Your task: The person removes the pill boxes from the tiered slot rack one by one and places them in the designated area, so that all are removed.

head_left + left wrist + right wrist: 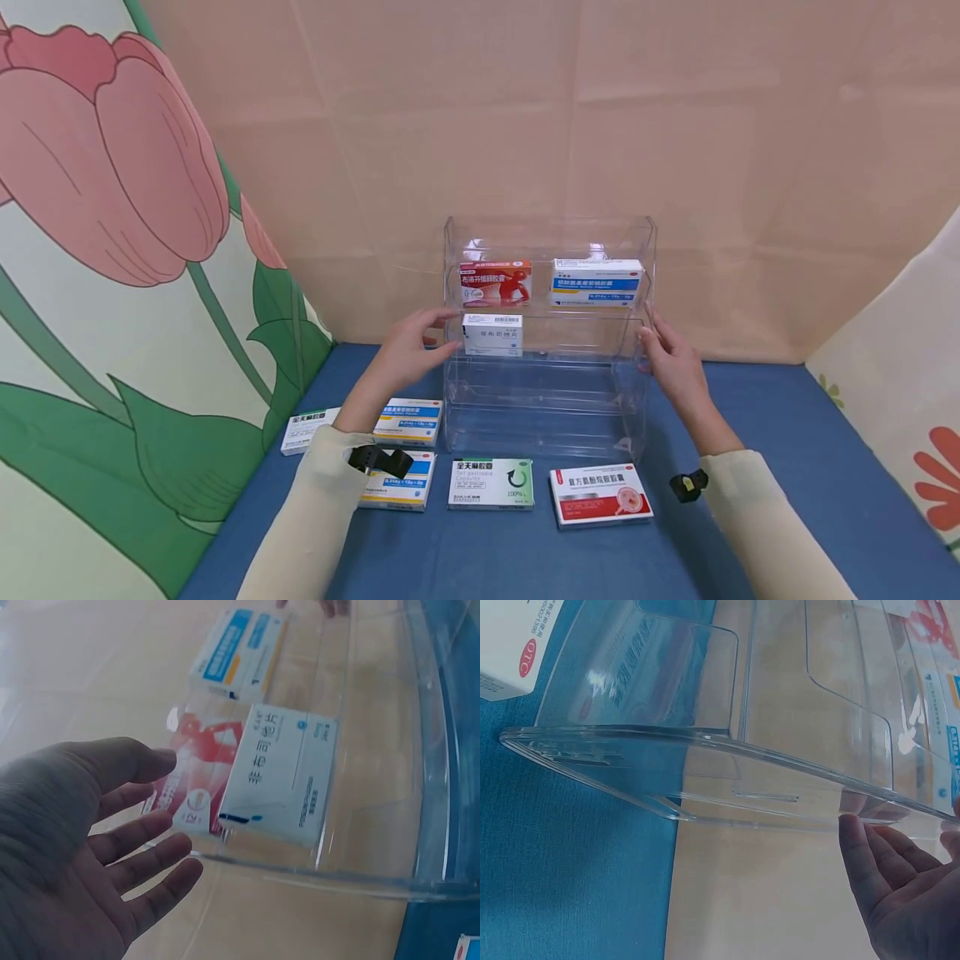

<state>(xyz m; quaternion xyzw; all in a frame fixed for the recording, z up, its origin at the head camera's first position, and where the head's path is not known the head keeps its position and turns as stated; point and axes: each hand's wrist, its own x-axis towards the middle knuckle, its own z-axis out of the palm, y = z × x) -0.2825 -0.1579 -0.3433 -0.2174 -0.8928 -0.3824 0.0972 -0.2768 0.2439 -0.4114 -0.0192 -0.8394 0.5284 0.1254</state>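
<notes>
A clear tiered display rack (547, 400) stands upright between the hands. Its upper tier holds a red medicine box (495, 284) and a white-and-blue medicine box (596, 282); a white medicine box (492, 335) sits one tier lower at the left. My left hand (415, 348) is at the rack's left side, fingers spread and holding nothing, thumb beside the white box. In the left wrist view, the left hand (112, 840) has its palm bare. On the opposite side my right hand (672, 360) rests its fingertips at the rack's side panel (780, 765), with fingers loosely bent.
On the blue tablecloth before the rack lie a green-and-white medicine box (491, 484) and a red-and-white one (602, 496). Several more boxes, including a blue-and-yellow one (408, 421), lie by the left forearm. A beige backdrop (525, 108) hangs behind.
</notes>
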